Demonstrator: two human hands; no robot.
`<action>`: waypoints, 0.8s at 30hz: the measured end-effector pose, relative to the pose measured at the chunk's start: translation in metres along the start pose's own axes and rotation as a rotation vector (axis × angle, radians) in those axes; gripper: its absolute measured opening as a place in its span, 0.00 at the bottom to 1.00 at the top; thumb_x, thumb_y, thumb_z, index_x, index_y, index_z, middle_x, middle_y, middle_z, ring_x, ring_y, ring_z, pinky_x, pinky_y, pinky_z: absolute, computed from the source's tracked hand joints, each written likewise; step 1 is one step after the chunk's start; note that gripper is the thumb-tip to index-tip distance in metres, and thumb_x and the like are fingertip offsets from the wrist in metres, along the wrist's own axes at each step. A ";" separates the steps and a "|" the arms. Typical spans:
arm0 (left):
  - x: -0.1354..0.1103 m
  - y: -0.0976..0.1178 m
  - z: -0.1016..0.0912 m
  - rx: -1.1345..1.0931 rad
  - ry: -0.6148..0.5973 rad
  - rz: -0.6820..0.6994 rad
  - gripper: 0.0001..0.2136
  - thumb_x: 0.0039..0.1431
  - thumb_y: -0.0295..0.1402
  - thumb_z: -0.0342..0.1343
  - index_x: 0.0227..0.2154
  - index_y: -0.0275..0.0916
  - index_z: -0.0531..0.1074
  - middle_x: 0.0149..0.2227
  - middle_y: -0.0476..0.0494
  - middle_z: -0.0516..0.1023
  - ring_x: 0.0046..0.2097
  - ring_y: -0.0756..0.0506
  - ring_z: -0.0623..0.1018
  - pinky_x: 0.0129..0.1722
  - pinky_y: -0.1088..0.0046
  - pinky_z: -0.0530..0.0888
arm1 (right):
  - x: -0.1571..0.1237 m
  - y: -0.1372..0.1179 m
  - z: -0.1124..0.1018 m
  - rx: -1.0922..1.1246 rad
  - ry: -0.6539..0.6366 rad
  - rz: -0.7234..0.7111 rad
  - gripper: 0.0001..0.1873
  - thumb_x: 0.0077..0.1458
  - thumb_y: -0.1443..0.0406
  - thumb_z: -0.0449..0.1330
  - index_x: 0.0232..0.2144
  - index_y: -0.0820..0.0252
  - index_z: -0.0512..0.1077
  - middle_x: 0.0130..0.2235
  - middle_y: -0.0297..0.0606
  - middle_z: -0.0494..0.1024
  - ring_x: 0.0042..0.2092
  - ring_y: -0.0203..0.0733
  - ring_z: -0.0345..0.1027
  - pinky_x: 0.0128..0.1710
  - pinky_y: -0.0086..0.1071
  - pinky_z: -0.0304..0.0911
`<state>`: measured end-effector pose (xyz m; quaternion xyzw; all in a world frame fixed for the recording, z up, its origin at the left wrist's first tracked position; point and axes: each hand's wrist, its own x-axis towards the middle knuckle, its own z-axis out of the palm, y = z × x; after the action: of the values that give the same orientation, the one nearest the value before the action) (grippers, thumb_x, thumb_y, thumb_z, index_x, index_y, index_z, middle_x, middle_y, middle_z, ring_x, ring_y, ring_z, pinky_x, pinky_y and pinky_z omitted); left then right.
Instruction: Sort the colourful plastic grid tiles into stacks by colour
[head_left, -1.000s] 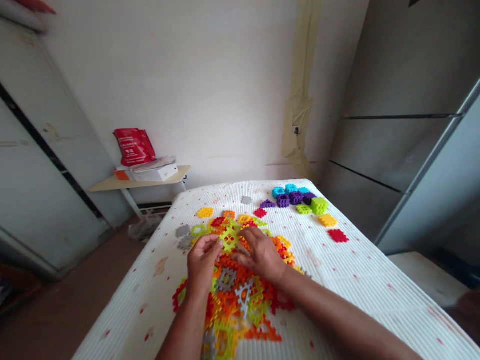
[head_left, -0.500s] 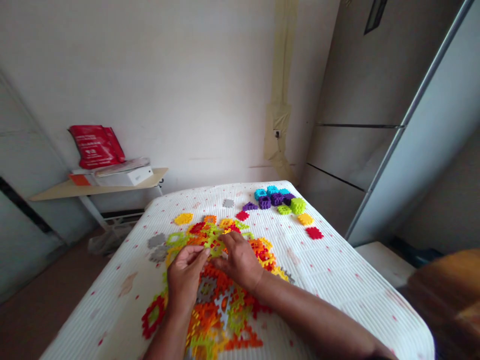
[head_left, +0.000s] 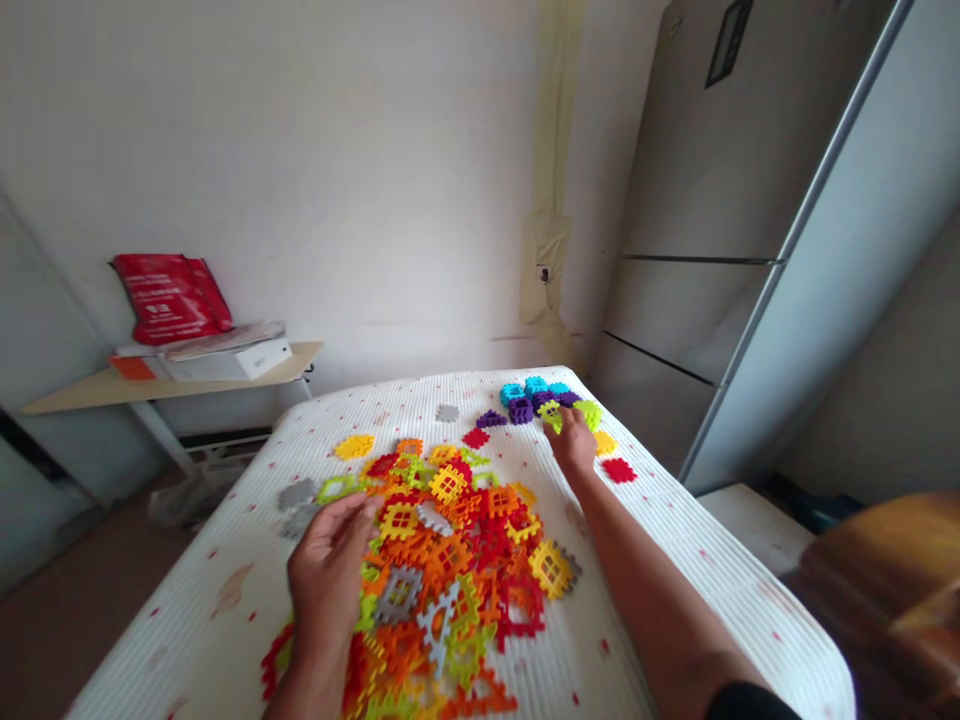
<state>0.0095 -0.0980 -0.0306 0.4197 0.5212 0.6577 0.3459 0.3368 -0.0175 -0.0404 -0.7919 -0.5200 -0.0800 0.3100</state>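
Note:
Toothed plastic building tiles in red, orange, yellow, lime green and grey lie in a loose pile (head_left: 450,550) on the bed-like surface. My right hand (head_left: 571,442) reaches to the far right, its fingers closed on a lime-green windowed tile (head_left: 550,411). Beside it sit a lime-green stack (head_left: 589,414) and purple stacked tiles (head_left: 520,410). My left hand (head_left: 330,550) hovers at the pile's left edge with fingers curled together; whatever they may hold is hidden. Close to its fingertips lies a yellow window tile (head_left: 399,520).
Blue tiles (head_left: 535,386) stand at the far edge, with a yellow tile (head_left: 604,443) and a red tile (head_left: 619,470) at right. Grey tiles (head_left: 297,493) lie left of the pile. A side table (head_left: 82,390) holds a red bag (head_left: 171,300). A refrigerator (head_left: 690,220) stands at right.
My right hand has moved from the pile to the far right with a lime-green tile. My left hand has shifted slightly left and nearer. More of the pile shows now.

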 end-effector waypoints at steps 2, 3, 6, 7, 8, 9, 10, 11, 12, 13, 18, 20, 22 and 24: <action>-0.001 -0.002 0.001 0.019 -0.008 0.003 0.18 0.42 0.41 0.62 0.37 0.38 0.72 0.34 0.45 0.80 0.28 0.50 0.74 0.27 0.76 0.70 | 0.004 0.011 0.007 -0.080 -0.058 0.070 0.22 0.58 0.57 0.51 0.52 0.59 0.63 0.51 0.46 0.66 0.46 0.46 0.66 0.38 0.33 0.61; -0.001 -0.003 0.001 0.030 -0.011 0.004 0.18 0.42 0.41 0.62 0.37 0.38 0.72 0.34 0.45 0.80 0.28 0.50 0.74 0.27 0.76 0.70 | 0.005 0.013 0.009 -0.104 -0.081 0.088 0.21 0.59 0.57 0.50 0.52 0.59 0.63 0.51 0.47 0.66 0.46 0.46 0.66 0.37 0.33 0.61; -0.001 -0.005 0.001 0.053 -0.018 -0.001 0.18 0.42 0.41 0.61 0.37 0.38 0.73 0.34 0.45 0.79 0.28 0.50 0.74 0.27 0.76 0.70 | 0.005 0.015 0.014 -0.124 -0.114 0.091 0.21 0.60 0.56 0.49 0.52 0.61 0.63 0.49 0.49 0.65 0.45 0.47 0.66 0.36 0.33 0.60; -0.001 -0.005 0.000 0.056 -0.021 -0.003 0.18 0.42 0.41 0.61 0.36 0.38 0.73 0.34 0.45 0.79 0.27 0.50 0.74 0.26 0.76 0.70 | 0.005 0.015 0.015 -0.122 -0.118 0.086 0.21 0.60 0.56 0.48 0.52 0.62 0.63 0.49 0.50 0.65 0.44 0.47 0.66 0.35 0.33 0.59; -0.001 -0.005 0.000 0.056 -0.022 -0.004 0.18 0.42 0.41 0.61 0.36 0.38 0.73 0.34 0.45 0.79 0.27 0.50 0.74 0.26 0.76 0.70 | 0.006 0.014 0.016 -0.119 -0.118 0.080 0.21 0.60 0.56 0.48 0.51 0.64 0.63 0.48 0.50 0.66 0.43 0.47 0.66 0.35 0.33 0.59; -0.001 -0.005 0.000 0.053 -0.022 -0.005 0.17 0.42 0.41 0.61 0.36 0.38 0.73 0.34 0.45 0.79 0.28 0.50 0.74 0.26 0.76 0.70 | 0.006 0.014 0.017 -0.116 -0.119 0.078 0.21 0.61 0.57 0.48 0.51 0.65 0.63 0.47 0.51 0.66 0.42 0.47 0.66 0.34 0.33 0.58; -0.001 -0.005 0.000 0.050 -0.022 -0.005 0.17 0.42 0.41 0.61 0.36 0.38 0.73 0.34 0.45 0.79 0.28 0.50 0.74 0.27 0.76 0.70 | 0.007 0.015 0.017 -0.113 -0.119 0.077 0.21 0.61 0.57 0.48 0.50 0.66 0.63 0.47 0.51 0.66 0.42 0.47 0.66 0.34 0.33 0.58; -0.001 -0.005 0.000 0.049 -0.020 -0.005 0.17 0.42 0.41 0.61 0.36 0.38 0.73 0.33 0.45 0.79 0.28 0.50 0.74 0.27 0.76 0.70 | 0.007 0.015 0.018 -0.109 -0.120 0.076 0.21 0.61 0.57 0.48 0.50 0.66 0.64 0.46 0.51 0.65 0.41 0.47 0.66 0.33 0.33 0.57; -0.001 -0.005 0.000 0.050 -0.022 -0.005 0.17 0.42 0.41 0.61 0.36 0.38 0.73 0.33 0.45 0.79 0.28 0.50 0.74 0.27 0.76 0.70 | 0.007 0.016 0.019 -0.106 -0.120 0.074 0.21 0.61 0.57 0.49 0.49 0.67 0.64 0.46 0.51 0.65 0.40 0.47 0.66 0.33 0.33 0.57; -0.001 -0.005 0.000 0.053 -0.024 -0.004 0.17 0.42 0.41 0.61 0.35 0.38 0.73 0.33 0.45 0.79 0.28 0.50 0.74 0.27 0.76 0.70 | 0.007 0.016 0.019 -0.104 -0.122 0.074 0.20 0.60 0.58 0.49 0.48 0.67 0.65 0.46 0.51 0.65 0.40 0.46 0.66 0.32 0.33 0.56; 0.000 -0.006 0.000 0.071 -0.038 0.013 0.17 0.43 0.41 0.61 0.35 0.38 0.73 0.33 0.46 0.80 0.28 0.49 0.74 0.27 0.75 0.71 | 0.008 0.017 0.021 -0.099 -0.121 0.082 0.18 0.60 0.59 0.50 0.45 0.66 0.67 0.44 0.49 0.66 0.38 0.45 0.65 0.31 0.33 0.56; 0.000 -0.007 0.000 0.074 -0.038 0.015 0.16 0.43 0.41 0.60 0.35 0.38 0.73 0.33 0.46 0.80 0.28 0.49 0.74 0.27 0.75 0.71 | 0.008 0.017 0.022 -0.095 -0.115 0.082 0.17 0.60 0.59 0.50 0.45 0.66 0.67 0.43 0.49 0.66 0.38 0.44 0.64 0.31 0.33 0.55; 0.000 -0.006 0.000 0.077 -0.034 0.011 0.16 0.43 0.41 0.61 0.35 0.39 0.73 0.33 0.46 0.80 0.28 0.49 0.74 0.27 0.75 0.71 | 0.008 0.018 0.023 -0.092 -0.111 0.083 0.17 0.59 0.59 0.50 0.45 0.66 0.67 0.43 0.50 0.66 0.37 0.44 0.64 0.31 0.32 0.55; 0.000 -0.006 0.000 0.084 -0.033 0.006 0.16 0.43 0.41 0.60 0.35 0.39 0.73 0.33 0.46 0.80 0.27 0.50 0.74 0.27 0.75 0.71 | 0.009 0.018 0.024 -0.094 -0.106 0.081 0.17 0.59 0.60 0.50 0.44 0.67 0.67 0.43 0.50 0.66 0.36 0.44 0.64 0.30 0.32 0.55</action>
<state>0.0100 -0.0964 -0.0363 0.4463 0.5413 0.6293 0.3343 0.3518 -0.0020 -0.0628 -0.8292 -0.4988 -0.0498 0.2474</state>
